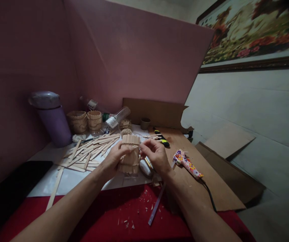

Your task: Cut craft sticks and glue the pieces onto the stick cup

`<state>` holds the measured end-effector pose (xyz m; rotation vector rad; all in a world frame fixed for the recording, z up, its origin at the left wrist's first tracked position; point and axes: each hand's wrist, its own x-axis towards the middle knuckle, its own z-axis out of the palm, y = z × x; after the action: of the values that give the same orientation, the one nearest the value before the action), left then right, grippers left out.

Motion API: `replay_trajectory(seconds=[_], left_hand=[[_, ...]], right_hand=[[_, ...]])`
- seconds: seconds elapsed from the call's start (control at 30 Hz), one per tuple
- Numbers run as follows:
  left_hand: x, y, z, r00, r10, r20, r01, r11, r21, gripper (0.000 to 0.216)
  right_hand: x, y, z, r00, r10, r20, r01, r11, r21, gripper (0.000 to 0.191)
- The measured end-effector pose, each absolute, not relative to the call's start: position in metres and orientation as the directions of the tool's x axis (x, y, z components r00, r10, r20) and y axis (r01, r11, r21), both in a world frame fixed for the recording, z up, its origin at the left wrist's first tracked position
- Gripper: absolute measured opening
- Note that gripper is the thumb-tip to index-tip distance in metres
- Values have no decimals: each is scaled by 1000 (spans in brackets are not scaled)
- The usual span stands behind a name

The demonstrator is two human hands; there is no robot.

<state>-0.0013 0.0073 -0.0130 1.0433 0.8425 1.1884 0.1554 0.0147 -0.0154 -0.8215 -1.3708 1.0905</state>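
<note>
My left hand [112, 159] is wrapped round the left side of a small cup made of upright craft sticks [130, 158]. Bands of twine circle the cup near its top and bottom. On the cup's right side, my right hand [155, 153] is closed in a pinch close to the upper band; what lies between its fingertips is too small to make out. Behind the cup is a ball of twine [126, 131]. A shiny rounded object [146, 168] rests just right of the cup, below my right hand.
Loose craft sticks [91, 156] lie heaped at left. Farther back stand two stick cups [94, 121], a purple tumbler [55, 124] and plastic bottles [116, 118]. A flowered glue gun [187, 164] and a yellow-black cutter [161, 137] lie on cardboard [210, 191]; a glue stick [156, 205] sits in front.
</note>
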Motion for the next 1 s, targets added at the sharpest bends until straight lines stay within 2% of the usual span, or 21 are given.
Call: replay_trajectory(seconds=[0.2, 0.43, 0.67, 0.87, 1.0], left_hand=[[1, 6, -12, 202, 979, 42, -299, 21, 954, 54], [-1, 4, -14, 273, 961, 37, -324, 56, 944, 41], [2, 5, -14, 212, 975, 62, -308, 6, 951, 54], [2, 6, -15, 204, 978, 45, -335, 26, 942, 47], [1, 7, -17, 232, 971, 50, -332, 31, 943, 45]], right_hand=[[152, 15, -21, -99, 911, 401, -61, 397, -916, 30], [157, 18, -19, -111, 924, 366, -74, 360, -930, 34], [156, 17, -17, -114, 921, 372, -94, 362, -927, 32], [156, 16, -17, -108, 954, 279, -177, 257, -950, 35], [154, 13, -15, -100, 948, 302, -153, 285, -946, 36]])
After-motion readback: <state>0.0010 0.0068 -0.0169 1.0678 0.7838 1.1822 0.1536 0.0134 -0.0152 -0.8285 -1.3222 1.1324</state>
